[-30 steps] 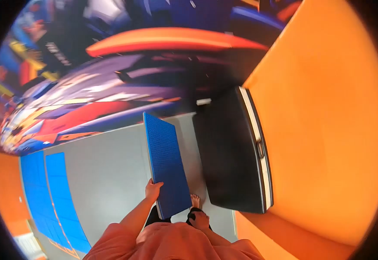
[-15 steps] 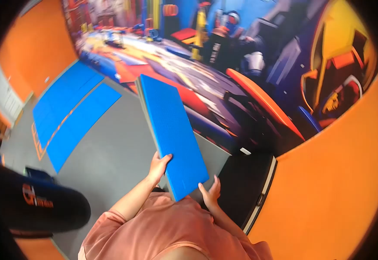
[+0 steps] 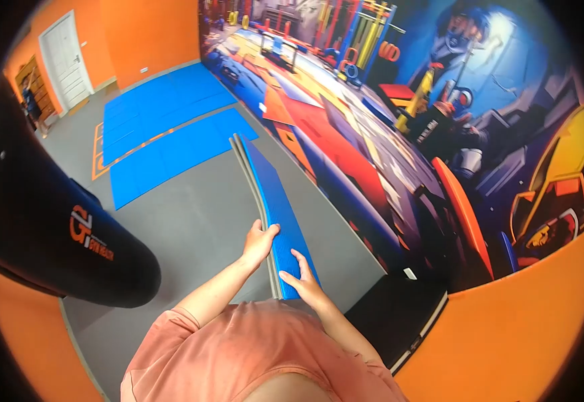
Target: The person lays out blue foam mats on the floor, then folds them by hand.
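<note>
A folded blue mat (image 3: pixel 275 194) with grey layered edges stands tilted in front of my chest. My left hand (image 3: pixel 260 242) grips its left edge, with the thumb over the top and the other fingers hidden behind. On the blue face, near the lower right, lies my right hand (image 3: pixel 302 280), its fingers spread apart. Farther off, blue mats (image 3: pixel 165 110) lie flat on the grey floor (image 3: pixel 191 231).
A black punching bag (image 3: pixel 57 221) hangs at the left. Along the right runs a painted wall (image 3: pixel 372 154), with a black mat (image 3: pixel 399 315) at its foot. A person (image 3: pixel 31 104) stands far off near a white door (image 3: pixel 65 60).
The view has swung left and up. The mat now shows more of its edge, and my right hand has moved from its lower corner onto its blue face.
</note>
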`<state>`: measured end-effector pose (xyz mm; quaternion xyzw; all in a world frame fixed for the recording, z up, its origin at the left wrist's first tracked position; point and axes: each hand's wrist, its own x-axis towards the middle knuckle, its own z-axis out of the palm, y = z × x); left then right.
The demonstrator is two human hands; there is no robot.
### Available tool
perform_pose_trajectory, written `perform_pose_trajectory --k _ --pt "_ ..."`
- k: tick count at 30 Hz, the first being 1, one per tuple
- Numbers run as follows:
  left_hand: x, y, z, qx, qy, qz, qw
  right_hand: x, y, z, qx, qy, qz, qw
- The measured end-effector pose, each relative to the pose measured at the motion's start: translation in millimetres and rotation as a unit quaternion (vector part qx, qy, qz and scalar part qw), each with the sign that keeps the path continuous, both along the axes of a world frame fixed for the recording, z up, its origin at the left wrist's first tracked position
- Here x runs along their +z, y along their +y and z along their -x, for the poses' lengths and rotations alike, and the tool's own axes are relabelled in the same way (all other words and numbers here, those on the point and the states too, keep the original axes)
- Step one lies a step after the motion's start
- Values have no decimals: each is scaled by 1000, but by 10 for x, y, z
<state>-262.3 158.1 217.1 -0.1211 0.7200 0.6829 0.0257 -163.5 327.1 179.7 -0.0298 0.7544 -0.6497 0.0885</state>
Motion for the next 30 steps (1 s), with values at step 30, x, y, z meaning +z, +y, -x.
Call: perform_pose_trajectory --k 30 --pt "-769 -2019 947 228 -257 -192 919 -244 -361 2259 -165 -264 345 886"
